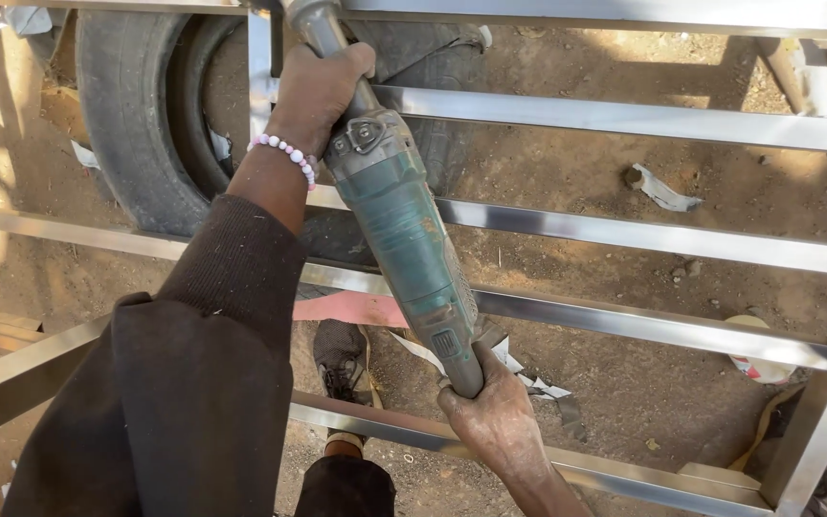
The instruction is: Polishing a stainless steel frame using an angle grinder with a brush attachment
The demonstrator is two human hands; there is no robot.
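Bare dirt ground (605, 163) lies under a steel frame (624, 120) of parallel bars, with a tyre (131, 115) at ten o'clock. A green grinder (399, 225) runs diagonally across the middle. The left hand (318, 91), at twelve o'clock, is wrapped tight around its front handle; the right hand (495, 416), at six o'clock, clasps its rear end.

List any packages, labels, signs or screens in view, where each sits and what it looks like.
Label plate: small dark rectangle with pale markings, near the rear of the green angle grinder, just above the right hand.
Cup-like container: white with red print, on the dirt behind the steel frame at right; partly hidden.
No signs or screens show.
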